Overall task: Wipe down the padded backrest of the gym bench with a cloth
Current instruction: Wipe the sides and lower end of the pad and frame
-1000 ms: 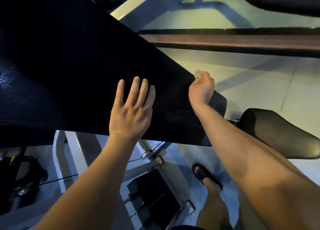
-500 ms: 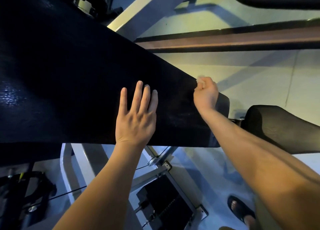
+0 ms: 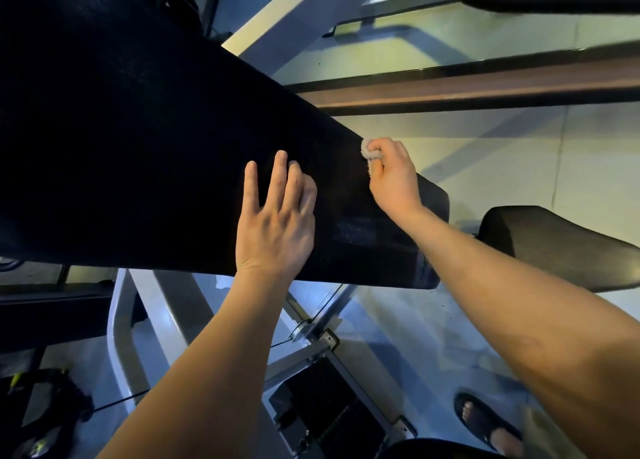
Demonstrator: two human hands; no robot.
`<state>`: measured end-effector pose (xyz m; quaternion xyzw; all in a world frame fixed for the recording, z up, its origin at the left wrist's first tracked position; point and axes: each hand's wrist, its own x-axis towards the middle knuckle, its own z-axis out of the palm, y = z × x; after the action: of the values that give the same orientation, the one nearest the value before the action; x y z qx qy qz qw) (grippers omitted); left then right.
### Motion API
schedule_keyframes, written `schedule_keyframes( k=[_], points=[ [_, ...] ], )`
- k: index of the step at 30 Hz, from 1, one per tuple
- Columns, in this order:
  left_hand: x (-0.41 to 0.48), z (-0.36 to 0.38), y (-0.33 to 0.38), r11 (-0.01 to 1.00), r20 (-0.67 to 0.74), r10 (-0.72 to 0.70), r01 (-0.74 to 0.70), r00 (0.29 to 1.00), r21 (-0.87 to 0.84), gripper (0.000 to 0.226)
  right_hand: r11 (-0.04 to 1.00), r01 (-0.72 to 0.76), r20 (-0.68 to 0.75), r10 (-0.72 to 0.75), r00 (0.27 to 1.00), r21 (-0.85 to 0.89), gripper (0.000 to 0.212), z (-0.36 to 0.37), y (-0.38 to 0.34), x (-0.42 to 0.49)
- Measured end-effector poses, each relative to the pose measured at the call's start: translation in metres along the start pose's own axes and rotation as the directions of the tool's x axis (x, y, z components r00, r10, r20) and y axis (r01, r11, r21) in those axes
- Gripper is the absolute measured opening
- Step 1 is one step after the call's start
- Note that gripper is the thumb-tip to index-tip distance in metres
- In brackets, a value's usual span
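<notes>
- Under both hands, the black backrest [image 3: 138, 147] slants across the view. It is wide on the left and narrows to a rounded end just right of the right wrist.
- Well right of the fingers, apart from the backrest's end, lies the black seat [image 3: 561, 247].
- Below the forearms, the grey frame [image 3: 162, 320] shows under the pad's near edge.
- The left hand [image 3: 277, 223] lies palm-down on the backrest with its wrist at the near edge. Its fingers [image 3: 280, 174] are straight and point toward the far edge. One is spread off to the left and the others lie close together. The thumb cannot be made out.
- The right hand [image 3: 393, 178] sits at the pad's far edge, to the right of the left fingers and apart from them. It is curled into a loose fist with the knuckles up, and the forearm runs back toward the lower right.
- The cloth [image 3: 367, 150], a small pale wad, is pinched in the curled right fingers. It pokes out at their tips on the left side of the fist and touches the backrest just inside the far edge.
- Below the right forearm, a foot in a dark sandal [image 3: 485, 424] stands on the floor.
</notes>
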<state>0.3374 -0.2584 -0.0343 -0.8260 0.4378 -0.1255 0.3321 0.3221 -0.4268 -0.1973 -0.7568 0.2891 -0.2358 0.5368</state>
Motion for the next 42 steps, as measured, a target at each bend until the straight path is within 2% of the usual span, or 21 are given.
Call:
schedule_keyframes(
  k=[2,4,6,9,12,15,17,19,21,23,24,26,28,30,32,34,36,38,39,41,42],
  points=[
    [0.0,0.0,0.001,1.0,-0.005,0.0,0.0,1.0,-0.002,0.05,0.999,-0.039,-0.063,0.04,0.997,0.023,0.027,0.006,-0.01,0.0],
    [-0.001,0.001,0.001,1.0,-0.008,-0.007,0.007,1.0,-0.015,0.049,0.994,0.091,-0.137,-0.082,0.987,0.058,0.025,0.014,-0.035,-0.001],
    [0.0,0.002,0.002,1.0,-0.015,-0.008,0.008,1.0,-0.018,0.049,0.981,0.182,-0.125,-0.172,0.977,0.072,0.027,0.019,-0.044,-0.006],
    [-0.001,0.001,0.003,1.0,-0.022,-0.016,0.016,1.0,-0.015,0.05,0.989,0.145,-0.107,-0.141,0.984,0.025,0.028,0.015,-0.013,-0.012],
    [0.0,0.002,0.004,1.0,-0.012,-0.018,0.018,1.0,-0.024,0.051,0.984,-0.173,-0.146,0.176,0.974,0.032,0.028,0.007,0.045,-0.016],
    [0.001,0.002,0.004,0.999,-0.01,-0.014,0.013,1.0,-0.03,0.051,0.829,-0.558,-0.093,0.56,0.824,0.042,0.029,0.0,0.081,-0.019],
    [0.001,0.003,0.005,0.999,-0.008,-0.011,0.011,1.0,-0.031,0.052,0.777,-0.626,-0.081,0.629,0.773,0.065,0.029,0.0,0.076,-0.018],
    [0.001,0.003,0.005,0.999,-0.014,-0.011,0.011,1.0,-0.037,0.052,0.84,-0.537,-0.093,0.542,0.835,0.076,0.023,0.004,0.058,-0.018],
    [0.001,0.004,0.005,0.999,-0.021,-0.016,0.015,1.0,-0.046,0.051,0.948,-0.318,-0.054,0.319,0.946,0.02,0.02,0.005,0.047,-0.023],
    [0.003,0.005,0.006,0.999,-0.028,-0.015,0.014,0.999,-0.052,0.051,0.979,-0.197,-0.009,0.197,0.98,-0.059,0.022,0.002,0.054,-0.029],
    [0.003,0.005,0.006,0.998,-0.026,-0.012,0.01,1.0,-0.054,0.051,0.974,-0.2,-0.007,0.201,0.98,-0.108,0.022,0.0,0.063,-0.033],
    [0.003,0.005,0.006,0.999,-0.012,-0.009,0.009,1.0,-0.045,0.051,0.937,-0.321,-0.047,0.318,0.947,-0.138,0.021,-0.002,0.079,-0.04],
    [0.003,0.005,0.007,0.999,0.002,-0.012,0.012,1.0,-0.031,0.052,0.867,-0.49,-0.09,0.483,0.871,-0.091,0.021,0.002,0.082,-0.043],
    [0.004,0.006,0.008,0.999,0.0,-0.016,0.016,1.0,-0.032,0.051,0.857,-0.514,-0.122,0.506,0.854,-0.042,0.02,0.008,0.063,-0.044],
    [0.004,0.006,0.008,0.999,-0.009,-0.021,0.02,1.0,-0.047,0.049,0.937,-0.347,-0.114,0.35,0.93,0.044,0.016,0.015,0.033,-0.054],
    [0.004,0.007,0.009,0.998,-0.013,-0.028,0.027,1.0,-0.056,0.049,0.99,-0.105,-0.008,0.106,0.994,0.097,0.012,0.012,0.014,-0.07],
    [0.003,0.005,0.009,0.998,-0.009,-0.026,0.025,1.0,-0.059,0.048,0.997,0.062,0.098,-0.065,0.993,0.038,0.01,0.008,0.026,-0.077],
    [0.003,0.004,0.009,0.998,-0.007,-0.028,0.028,1.0,-0.057,0.048,1.0,-0.013,0.038,0.014,0.999,-0.021,0.014,0.0,0.038,-0.07],
    [0.004,0.004,0.009,0.998,-0.009,-0.031,0.031,0.999,-0.054,0.048,0.987,-0.157,-0.012,0.158,0.987,0.014,0.016,0.001,0.048,-0.064],
    [0.005,0.005,0.01,0.998,-0.014,-0.037,0.036,0.999,-0.052,0.047,0.892,-0.452,-0.039,0.452,0.891,0.007,0.006,0.011,0.054,-0.055],
    [0.005,0.005,0.011,0.998,-0.017,-0.039,0.038,0.999,-0.055,0.047,0.877,-0.479,-0.087,0.48,0.873,0.028,0.01,0.018,0.045,-0.051]
  ],
)
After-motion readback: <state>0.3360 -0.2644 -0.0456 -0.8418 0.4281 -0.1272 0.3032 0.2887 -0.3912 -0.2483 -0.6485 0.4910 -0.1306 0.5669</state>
